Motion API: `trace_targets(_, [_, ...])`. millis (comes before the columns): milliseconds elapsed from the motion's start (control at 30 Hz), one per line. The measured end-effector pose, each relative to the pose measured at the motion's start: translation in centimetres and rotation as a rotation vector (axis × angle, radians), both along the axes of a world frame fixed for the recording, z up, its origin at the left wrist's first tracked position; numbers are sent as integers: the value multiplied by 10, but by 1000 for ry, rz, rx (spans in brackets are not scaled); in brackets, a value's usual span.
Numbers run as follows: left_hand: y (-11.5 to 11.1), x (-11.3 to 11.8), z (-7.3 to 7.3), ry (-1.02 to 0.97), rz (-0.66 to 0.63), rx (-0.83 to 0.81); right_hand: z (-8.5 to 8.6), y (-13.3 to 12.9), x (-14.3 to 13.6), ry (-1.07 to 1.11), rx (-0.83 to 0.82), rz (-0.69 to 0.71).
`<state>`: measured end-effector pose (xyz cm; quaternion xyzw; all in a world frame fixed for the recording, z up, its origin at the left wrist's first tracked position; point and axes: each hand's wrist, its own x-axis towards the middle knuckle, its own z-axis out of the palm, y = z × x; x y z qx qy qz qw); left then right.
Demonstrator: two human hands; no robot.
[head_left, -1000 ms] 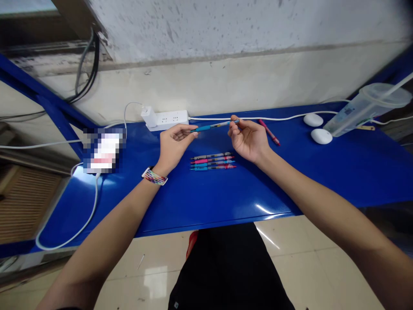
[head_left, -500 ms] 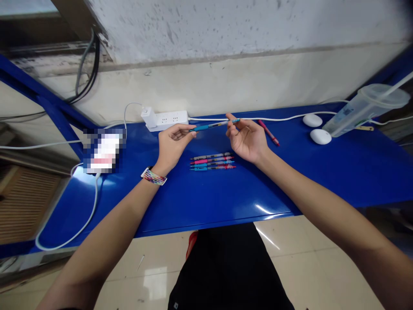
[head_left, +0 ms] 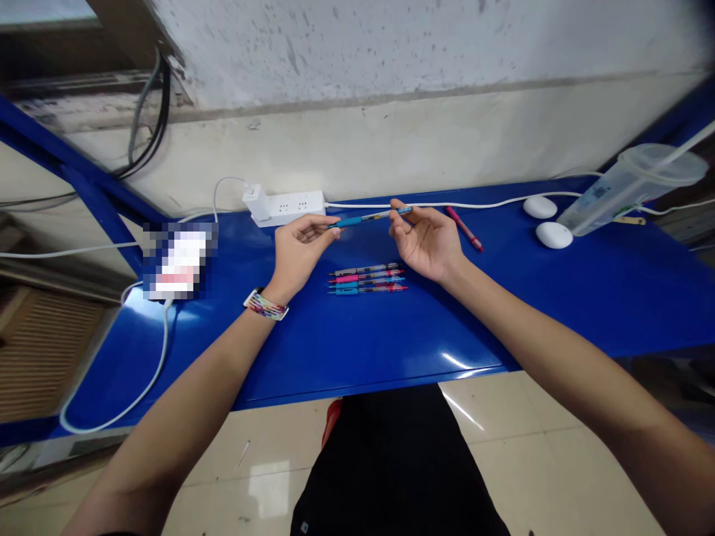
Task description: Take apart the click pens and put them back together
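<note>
Fingers of the left hand [head_left: 302, 249] pinch one end of a blue pen [head_left: 350, 222] between thumb and fingertips, while those of the right hand [head_left: 430, 242] grasp its opposite end, the palm turned partly upward and one finger raised. The blue pen is held above the blue table [head_left: 357, 346], nearly level, its right end slightly farther from the body. Its barrel is clear, with a refill visible inside.

Just nearer than the hands, four more pens lie side by side in a close row: a grey pen [head_left: 366, 269] farthest away, then a pink pen [head_left: 342, 280], then two with blue grips and red at the right end. Their barrels are see-through too, and dark refills show within. Beside the right hand, a red pen [head_left: 465, 229] lies at a slant.

Toward the table's right side stands a tall translucent cup [head_left: 597, 197] with a printed patch on its wall and a white straw [head_left: 693, 145] angling from its top; whether any drink is in it cannot be told. Two rounded white objects [head_left: 554, 235] sit just beside it. Near the wall, a white power strip [head_left: 296, 208] has an adapter [head_left: 256, 202] at its left end.
</note>
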<state>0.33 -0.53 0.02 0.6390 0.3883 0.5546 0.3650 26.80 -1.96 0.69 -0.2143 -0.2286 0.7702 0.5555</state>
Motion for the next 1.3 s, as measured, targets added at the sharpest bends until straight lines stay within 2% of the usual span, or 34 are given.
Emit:
trace_targets(233, [-2,1,0,2,-31,-11,2,-1,2,24,31,8])
trace_targets(467, [-2,0,1,6,-25,-6,2,-2,-2,33,-20,-26])
trace_targets(667, [-1,-2,3,33,-63,11,0,0,3,0,44,7])
trace_targets(767, [0,-2,3,46,-80,14,1,0,4,-195,148,-39])
trace_targets(933, [3,-8,2,82,-82,37,1,1,7,-691,417,-217])
trace_targets(1000, [4,-11,2,133,-105,36,0,3,11,-855,524,-247])
trace_targets(1133, [5,-16,1,304,-177,11,-3,5,18,-1153,686,-166])
trace_targets(1300, [1,-16,1,553,-206,103,-2,3,22,-1345,864,-54])
